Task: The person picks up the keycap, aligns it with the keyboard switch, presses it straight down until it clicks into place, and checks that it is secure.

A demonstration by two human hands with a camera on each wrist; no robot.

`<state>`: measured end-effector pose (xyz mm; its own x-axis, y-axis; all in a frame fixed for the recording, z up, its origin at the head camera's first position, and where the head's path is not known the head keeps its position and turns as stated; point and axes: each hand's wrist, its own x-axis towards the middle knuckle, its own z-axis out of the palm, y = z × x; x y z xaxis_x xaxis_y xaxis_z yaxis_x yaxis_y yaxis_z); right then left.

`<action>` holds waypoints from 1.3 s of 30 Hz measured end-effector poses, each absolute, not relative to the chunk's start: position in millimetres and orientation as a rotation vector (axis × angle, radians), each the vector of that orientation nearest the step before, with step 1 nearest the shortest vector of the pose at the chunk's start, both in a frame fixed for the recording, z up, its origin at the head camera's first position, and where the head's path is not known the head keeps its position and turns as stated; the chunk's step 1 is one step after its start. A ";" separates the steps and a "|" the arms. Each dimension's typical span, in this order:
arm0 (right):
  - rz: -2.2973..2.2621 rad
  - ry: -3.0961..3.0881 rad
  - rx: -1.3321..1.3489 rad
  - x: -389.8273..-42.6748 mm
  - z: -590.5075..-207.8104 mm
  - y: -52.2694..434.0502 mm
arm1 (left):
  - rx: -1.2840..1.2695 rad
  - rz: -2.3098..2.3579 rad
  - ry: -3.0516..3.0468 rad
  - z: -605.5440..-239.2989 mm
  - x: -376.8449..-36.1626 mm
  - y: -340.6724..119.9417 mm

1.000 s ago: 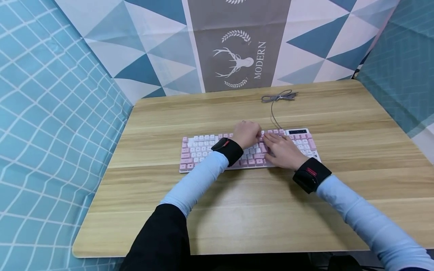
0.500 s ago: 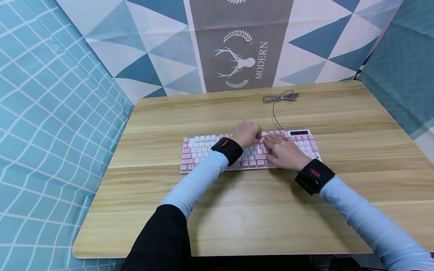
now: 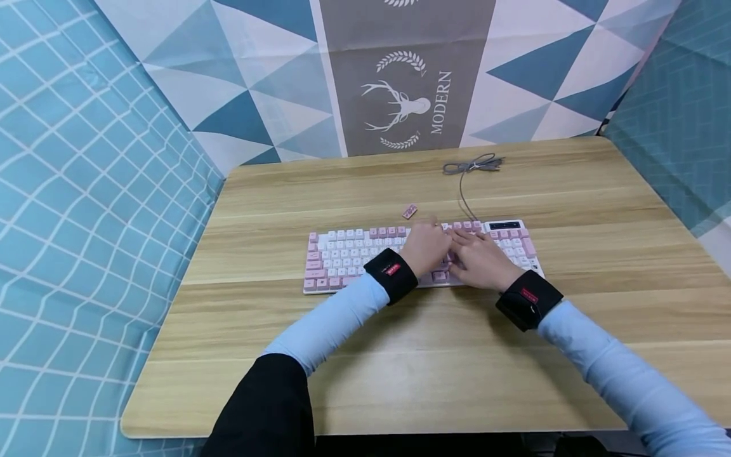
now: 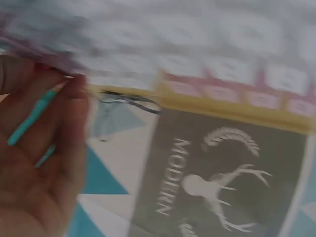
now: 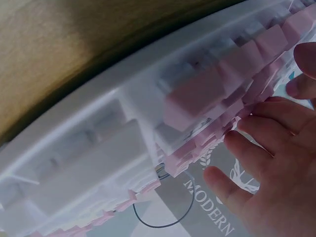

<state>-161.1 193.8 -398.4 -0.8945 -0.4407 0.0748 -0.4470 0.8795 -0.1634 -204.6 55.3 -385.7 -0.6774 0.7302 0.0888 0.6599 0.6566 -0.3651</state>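
Pink and white, the keyboard (image 3: 419, 254) lies across the middle of a wooden table (image 3: 400, 368), its grey cable (image 3: 469, 171) running back toward a patterned cloth backdrop (image 3: 400, 82) with a deer and the word MODERN. Both hands are on the right half of the keys, close together. The left hand (image 3: 431, 247) sits with fingers curled down over the keys; the left wrist view shows a thin teal tool (image 4: 34, 116) lying against its fingers, though the picture is blurred and I cannot tell whether the fingers grip it. The right hand (image 3: 480, 259) rests on the keys just beside it, fingers relaxed and stretched out, holding nothing. One loose pink keycap (image 3: 409, 211) lies on the table just behind the keyboard's back edge, apart from both hands. Black wristbands (image 3: 528, 298) sit over light blue sleeves.
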 end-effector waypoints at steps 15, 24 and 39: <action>0.319 -3.064 0.704 -160.8 -393.2 194.4 | -1.075 0.527 -2.734 -390.7 -185.7 57.5; 0.275 -3.116 0.681 -161.6 -392.4 190.6 | -1.081 0.491 -2.805 -390.9 -189.9 55.8; 0.316 -3.167 0.703 -163.1 -399.5 190.5 | -1.101 0.497 -2.832 -398.8 -188.1 54.3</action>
